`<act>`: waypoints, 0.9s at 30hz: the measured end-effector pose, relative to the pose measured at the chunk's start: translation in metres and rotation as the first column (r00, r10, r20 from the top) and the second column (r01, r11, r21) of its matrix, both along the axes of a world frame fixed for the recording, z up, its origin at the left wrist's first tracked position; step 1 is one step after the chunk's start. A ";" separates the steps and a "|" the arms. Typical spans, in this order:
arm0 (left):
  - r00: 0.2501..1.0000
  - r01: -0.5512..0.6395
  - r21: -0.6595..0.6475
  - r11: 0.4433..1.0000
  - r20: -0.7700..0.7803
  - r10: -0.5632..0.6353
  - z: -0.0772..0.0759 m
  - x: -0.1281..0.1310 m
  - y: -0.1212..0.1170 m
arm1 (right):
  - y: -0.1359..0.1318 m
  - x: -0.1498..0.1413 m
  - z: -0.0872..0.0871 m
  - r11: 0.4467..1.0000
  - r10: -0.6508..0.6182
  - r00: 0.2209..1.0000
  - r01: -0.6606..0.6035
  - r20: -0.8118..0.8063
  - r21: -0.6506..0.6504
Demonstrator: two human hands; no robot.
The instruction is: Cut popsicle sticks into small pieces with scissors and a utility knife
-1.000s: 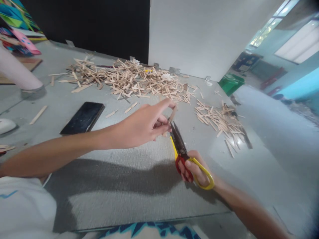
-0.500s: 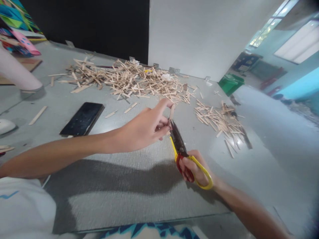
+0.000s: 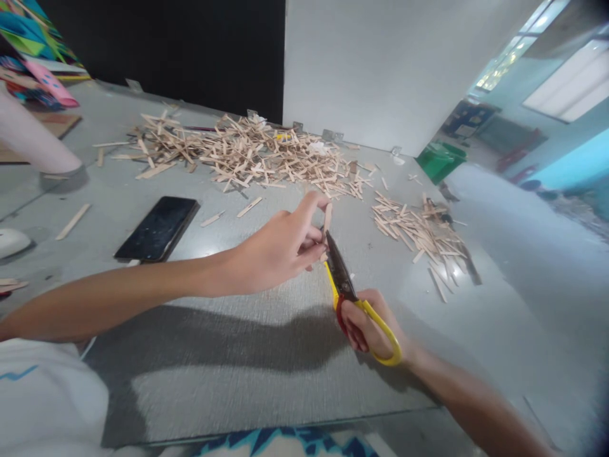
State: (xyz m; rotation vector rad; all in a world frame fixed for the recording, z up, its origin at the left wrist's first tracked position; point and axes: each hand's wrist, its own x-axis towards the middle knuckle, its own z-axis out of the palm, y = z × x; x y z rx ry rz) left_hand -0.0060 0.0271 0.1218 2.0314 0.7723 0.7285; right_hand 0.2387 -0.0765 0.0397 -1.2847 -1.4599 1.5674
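My left hand (image 3: 297, 238) pinches a short wooden craft stick (image 3: 328, 217) upright between thumb and fingers. In my right hand (image 3: 371, 324) is a pair of scissors (image 3: 343, 276) with yellow and red handles, my fingers wrapped through the loops. The dark blades point up and away, and their tips meet the stick close to my left fingertips. Whether the blades have cut into the wood is too small to tell. Beyond my hands lies a large heap of cut wooden sticks (image 3: 257, 152), with a smaller pile of sticks (image 3: 419, 228) to the right.
A black phone (image 3: 159, 228) with a cable lies left on the grey table (image 3: 228, 381). Loose stick pieces (image 3: 73, 221), a white mouse (image 3: 13, 242) and a pale tube (image 3: 38, 139) are further left. Black and white panels stand behind the heap; a green bin (image 3: 440, 162) is beyond.
The scissor blades have closed together at the stick, and my right hand's fingers have drawn in on the handles. My left hand has hardly moved.
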 end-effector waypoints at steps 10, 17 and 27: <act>0.999 -0.002 0.018 1.000 -0.049 0.003 0.008 -0.001 0.000 | 0.002 0.003 -0.002 0.997 0.066 0.997 -0.065 -0.037 0.041; 0.999 0.029 -0.024 0.999 -0.037 -0.030 0.013 0.000 0.001 | 0.005 0.005 -0.008 0.999 0.019 0.998 -0.017 -0.060 0.030; 0.995 0.043 0.010 0.999 -0.085 -0.042 0.011 -0.002 0.004 | 0.005 0.003 -0.001 0.999 -0.021 0.999 0.019 0.044 0.037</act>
